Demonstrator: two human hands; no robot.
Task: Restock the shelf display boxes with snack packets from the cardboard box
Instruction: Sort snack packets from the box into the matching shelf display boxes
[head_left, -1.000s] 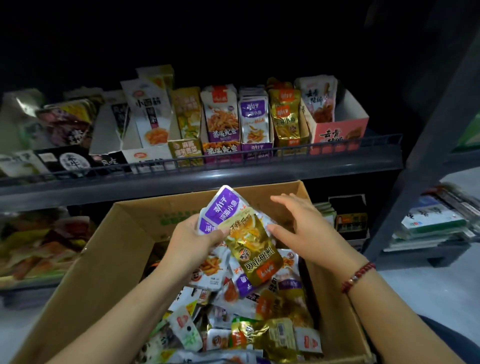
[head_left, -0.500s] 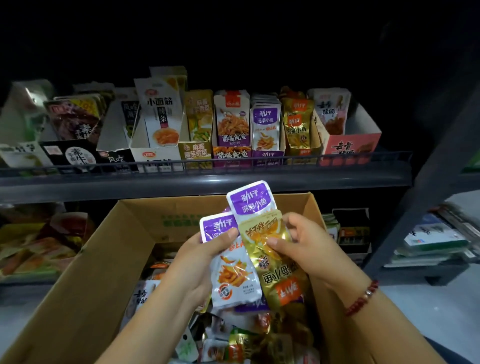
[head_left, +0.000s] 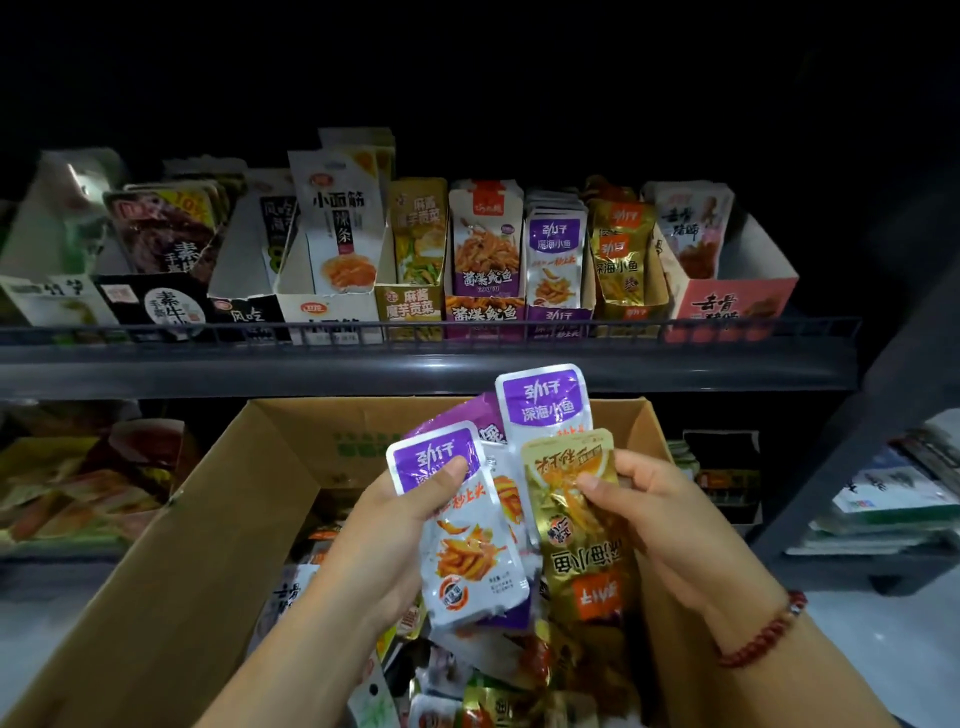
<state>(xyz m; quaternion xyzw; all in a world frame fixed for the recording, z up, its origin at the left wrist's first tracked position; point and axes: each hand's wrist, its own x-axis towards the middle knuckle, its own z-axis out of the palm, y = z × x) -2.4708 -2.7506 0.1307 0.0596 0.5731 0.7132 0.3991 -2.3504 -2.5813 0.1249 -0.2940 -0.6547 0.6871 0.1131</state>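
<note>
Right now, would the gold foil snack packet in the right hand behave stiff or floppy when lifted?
Probably floppy: the gold foil snack packet looks thin and creased, pinched by the right hand. Likely light. Its glossy film may be slippery.

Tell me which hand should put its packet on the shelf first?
Probably the right hand. It pinches one gold packet, and the gold display box stands up and right of it. The left hand grips several purple-topped packets in a fan, clumsier to slot in.
</note>
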